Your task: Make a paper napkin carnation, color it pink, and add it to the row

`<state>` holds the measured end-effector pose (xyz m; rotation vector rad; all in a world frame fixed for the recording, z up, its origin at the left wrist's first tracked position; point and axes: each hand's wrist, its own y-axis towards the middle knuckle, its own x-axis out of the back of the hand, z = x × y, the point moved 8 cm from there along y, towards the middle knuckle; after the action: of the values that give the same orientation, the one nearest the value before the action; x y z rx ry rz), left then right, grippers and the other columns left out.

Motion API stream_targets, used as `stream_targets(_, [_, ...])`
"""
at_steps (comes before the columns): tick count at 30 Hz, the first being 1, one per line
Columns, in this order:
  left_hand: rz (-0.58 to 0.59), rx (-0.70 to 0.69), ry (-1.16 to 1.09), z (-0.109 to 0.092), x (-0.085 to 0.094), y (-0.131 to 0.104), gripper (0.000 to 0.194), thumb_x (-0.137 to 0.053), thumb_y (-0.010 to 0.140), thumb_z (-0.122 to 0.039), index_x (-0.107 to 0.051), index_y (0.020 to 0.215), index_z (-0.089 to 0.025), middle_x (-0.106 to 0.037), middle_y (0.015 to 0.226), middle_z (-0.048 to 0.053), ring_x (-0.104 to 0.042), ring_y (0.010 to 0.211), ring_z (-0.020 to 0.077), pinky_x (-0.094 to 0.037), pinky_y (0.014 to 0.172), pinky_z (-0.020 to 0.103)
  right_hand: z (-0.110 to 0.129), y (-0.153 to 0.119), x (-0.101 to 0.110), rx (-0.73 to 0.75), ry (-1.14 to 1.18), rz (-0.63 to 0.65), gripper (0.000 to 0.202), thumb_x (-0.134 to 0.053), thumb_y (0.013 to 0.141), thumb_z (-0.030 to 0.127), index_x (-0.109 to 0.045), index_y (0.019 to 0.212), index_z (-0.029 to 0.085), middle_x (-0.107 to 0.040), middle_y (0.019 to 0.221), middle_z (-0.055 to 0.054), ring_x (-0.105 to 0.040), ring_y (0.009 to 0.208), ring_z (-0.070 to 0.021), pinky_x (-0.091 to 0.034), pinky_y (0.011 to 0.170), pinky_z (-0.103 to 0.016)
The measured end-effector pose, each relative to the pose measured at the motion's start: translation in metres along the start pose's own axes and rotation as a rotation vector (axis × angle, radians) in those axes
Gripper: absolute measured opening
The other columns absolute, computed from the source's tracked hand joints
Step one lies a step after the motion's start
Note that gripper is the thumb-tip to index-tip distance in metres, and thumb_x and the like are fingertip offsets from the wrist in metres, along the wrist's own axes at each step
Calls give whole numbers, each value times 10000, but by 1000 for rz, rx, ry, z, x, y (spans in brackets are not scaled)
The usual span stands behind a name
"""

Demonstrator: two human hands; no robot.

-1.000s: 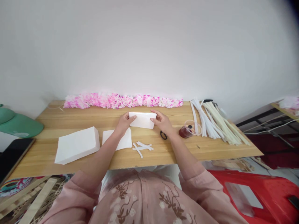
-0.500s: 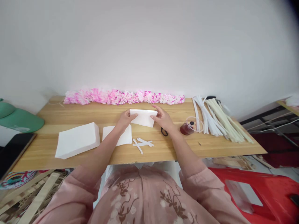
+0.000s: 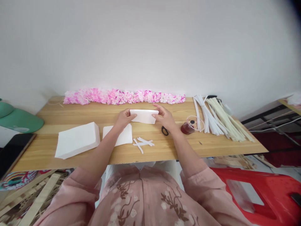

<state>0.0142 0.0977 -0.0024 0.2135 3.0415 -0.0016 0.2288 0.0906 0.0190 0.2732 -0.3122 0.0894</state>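
Between my two hands, above the wooden table, is a folded white paper napkin (image 3: 144, 116). My left hand (image 3: 125, 118) pinches its left end, thumb in front and fingers behind. At its right end my right hand (image 3: 164, 116) grips with the thumb in front, the index finger lifted away at the top. A thin stack of white napkins (image 3: 124, 135) lies below my left wrist, partly covered by the forearm. Several short white strips (image 3: 143, 142) lie crossed on the table nearer to me. Black-handled scissors (image 3: 165, 131) rest beside my right wrist, mostly hidden.
A thick block of white napkins (image 3: 76, 141) stands at left. Pink and white fluffy paper flowers (image 3: 124, 96) line the wall. At right are a cup of dark red liquid (image 3: 187, 127) and bundles of white and cream strips (image 3: 225, 119). A phone (image 3: 16, 150) and green cap (image 3: 21, 117) sit far left.
The napkin's front face has become shorter in height, its lower edge now higher. Both hands stay at its ends, my left hand shifted slightly left.
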Motion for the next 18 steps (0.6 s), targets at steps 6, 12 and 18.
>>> stream_targets(6, [3, 18, 32, 5, 1, 2, 476, -846, 556, -500, -647, 830, -165, -670, 740, 1, -589, 705, 153, -452, 685, 274, 3, -1, -2, 11, -105, 40, 591, -672, 771, 342, -564, 1343, 242, -695, 1074, -41, -653, 989, -210, -485, 987, -401])
stream_targets(12, [-16, -14, 41, 5, -1, 5, 422, -790, 618, -490, -659, 853, -165, -718, 830, 43, -626, 773, 201, -481, 707, 306, 36, -3, -1, 201, -338, -4, 567, -661, 816, 356, -541, 1363, 272, -628, 1325, -74, -557, 1236, -274, -398, 1093, -469])
stream_targets(18, [53, -145, 346, -32, -19, -4, 216, -682, 743, -374, -688, 836, -179, -680, 768, 15, -595, 732, 199, -420, 668, 280, 98, 4, -26, 491, -585, 110, 582, -649, 853, 417, -510, 1400, 276, -609, 1347, -80, -510, 1273, -305, -344, 1115, -500])
